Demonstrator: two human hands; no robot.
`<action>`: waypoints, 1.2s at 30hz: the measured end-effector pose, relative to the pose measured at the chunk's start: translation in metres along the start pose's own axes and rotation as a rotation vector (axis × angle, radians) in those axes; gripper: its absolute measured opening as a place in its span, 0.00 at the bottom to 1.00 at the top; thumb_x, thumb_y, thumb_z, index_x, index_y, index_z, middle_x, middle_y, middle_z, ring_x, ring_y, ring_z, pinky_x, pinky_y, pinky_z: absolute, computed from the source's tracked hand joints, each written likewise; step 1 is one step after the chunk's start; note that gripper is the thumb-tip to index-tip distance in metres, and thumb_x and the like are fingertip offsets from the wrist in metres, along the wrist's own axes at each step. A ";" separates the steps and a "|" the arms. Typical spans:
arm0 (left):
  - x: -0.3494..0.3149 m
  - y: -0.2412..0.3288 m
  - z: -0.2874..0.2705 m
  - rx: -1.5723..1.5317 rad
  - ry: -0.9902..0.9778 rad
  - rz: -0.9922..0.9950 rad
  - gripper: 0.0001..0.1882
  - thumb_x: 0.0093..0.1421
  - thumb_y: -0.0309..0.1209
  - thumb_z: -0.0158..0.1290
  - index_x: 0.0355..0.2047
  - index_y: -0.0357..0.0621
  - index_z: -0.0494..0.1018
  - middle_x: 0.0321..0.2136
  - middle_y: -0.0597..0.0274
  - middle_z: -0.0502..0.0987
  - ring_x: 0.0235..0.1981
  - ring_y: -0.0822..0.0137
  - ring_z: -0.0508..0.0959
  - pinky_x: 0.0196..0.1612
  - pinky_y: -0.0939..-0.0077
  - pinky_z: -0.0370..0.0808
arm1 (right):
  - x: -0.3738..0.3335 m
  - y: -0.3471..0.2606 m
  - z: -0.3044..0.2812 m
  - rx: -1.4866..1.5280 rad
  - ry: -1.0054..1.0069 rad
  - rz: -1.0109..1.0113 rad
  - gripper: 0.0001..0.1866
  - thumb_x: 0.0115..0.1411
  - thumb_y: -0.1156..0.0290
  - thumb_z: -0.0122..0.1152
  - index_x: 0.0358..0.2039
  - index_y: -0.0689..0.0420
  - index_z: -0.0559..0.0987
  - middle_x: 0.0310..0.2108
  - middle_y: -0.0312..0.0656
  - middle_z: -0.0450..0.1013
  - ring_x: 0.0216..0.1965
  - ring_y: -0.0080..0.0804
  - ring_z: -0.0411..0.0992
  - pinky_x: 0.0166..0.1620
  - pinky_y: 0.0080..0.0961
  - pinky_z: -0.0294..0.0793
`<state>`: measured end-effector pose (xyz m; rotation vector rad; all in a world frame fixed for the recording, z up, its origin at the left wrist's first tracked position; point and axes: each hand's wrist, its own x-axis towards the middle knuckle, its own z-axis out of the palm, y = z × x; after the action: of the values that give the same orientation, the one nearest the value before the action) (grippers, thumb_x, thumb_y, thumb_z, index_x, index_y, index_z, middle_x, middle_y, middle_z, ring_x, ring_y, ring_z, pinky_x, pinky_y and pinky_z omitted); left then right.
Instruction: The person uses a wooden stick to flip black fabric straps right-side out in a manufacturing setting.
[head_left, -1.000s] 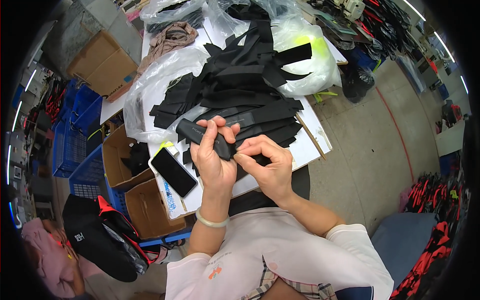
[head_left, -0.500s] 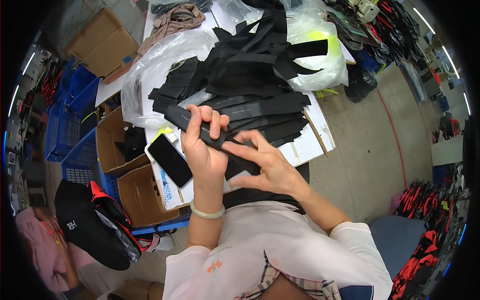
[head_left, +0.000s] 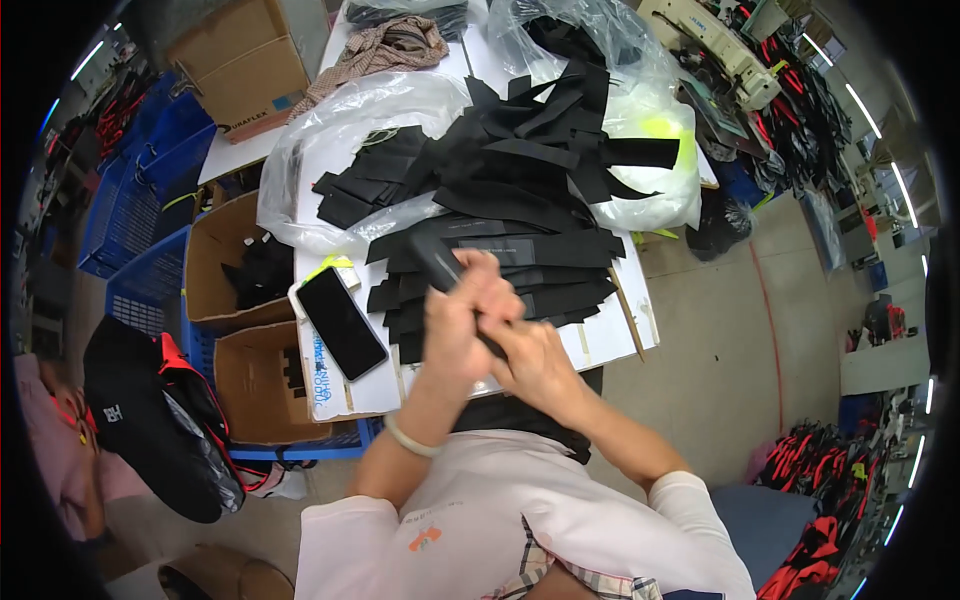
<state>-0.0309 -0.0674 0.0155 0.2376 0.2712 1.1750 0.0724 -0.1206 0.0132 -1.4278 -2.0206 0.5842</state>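
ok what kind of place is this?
Likely a sewing workshop or small garment factory: a heap of black fabric strips in front of the person, what looks like a cream sewing machine at upper right, and piled black-and-red pieces at lower right.

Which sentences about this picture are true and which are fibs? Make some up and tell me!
1. The left hand grips a black strip. True.
2. The pale bracelet is on the right wrist. False: it is on the left.
3. The phone lies to the left of the left hand. True.
4. The crates left of the table are yellow. False: they are blue.
5. A thin brown stick lies near the table's right edge. True.
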 end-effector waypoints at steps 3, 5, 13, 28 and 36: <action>-0.001 0.002 0.003 0.106 0.020 0.105 0.05 0.60 0.28 0.51 0.31 0.44 0.65 0.15 0.69 0.61 0.13 0.75 0.62 0.27 0.75 0.70 | 0.021 0.005 0.004 -0.261 -0.006 -0.081 0.08 0.39 0.74 0.60 0.16 0.61 0.69 0.13 0.47 0.68 0.17 0.50 0.70 0.21 0.40 0.68; -0.001 0.019 0.006 0.145 -0.039 0.106 0.09 0.61 0.34 0.51 0.30 0.44 0.66 0.14 0.69 0.61 0.13 0.75 0.62 0.26 0.75 0.69 | 0.024 0.004 0.006 -0.230 -0.002 -0.155 0.11 0.40 0.70 0.63 0.24 0.61 0.72 0.21 0.49 0.70 0.21 0.48 0.71 0.22 0.38 0.69; -0.007 0.003 0.017 0.207 -0.093 0.092 0.16 0.63 0.38 0.48 0.20 0.47 0.62 0.11 0.68 0.57 0.11 0.74 0.59 0.22 0.75 0.65 | 0.008 0.008 0.009 -0.091 0.102 -0.111 0.17 0.43 0.72 0.65 0.35 0.62 0.72 0.28 0.51 0.72 0.29 0.53 0.73 0.28 0.39 0.73; -0.029 0.032 0.042 1.001 -0.416 0.165 0.11 0.59 0.32 0.55 0.29 0.35 0.70 0.18 0.68 0.72 0.18 0.80 0.68 0.22 0.85 0.64 | 0.057 -0.048 -0.108 0.585 0.168 -0.477 0.19 0.42 0.76 0.67 0.39 0.61 0.79 0.34 0.41 0.74 0.42 0.35 0.70 0.45 0.26 0.69; -0.030 -0.011 0.013 1.235 -0.243 0.149 0.11 0.60 0.31 0.50 0.29 0.32 0.73 0.17 0.62 0.74 0.17 0.72 0.72 0.23 0.78 0.69 | 0.062 -0.054 -0.102 0.523 0.651 -0.121 0.16 0.48 0.76 0.63 0.14 0.63 0.64 0.15 0.33 0.59 0.20 0.18 0.56 0.22 0.20 0.53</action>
<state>-0.0283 -0.1002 0.0265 1.4855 0.7511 0.9742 0.0896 -0.0784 0.1364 -0.9950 -1.3031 0.4670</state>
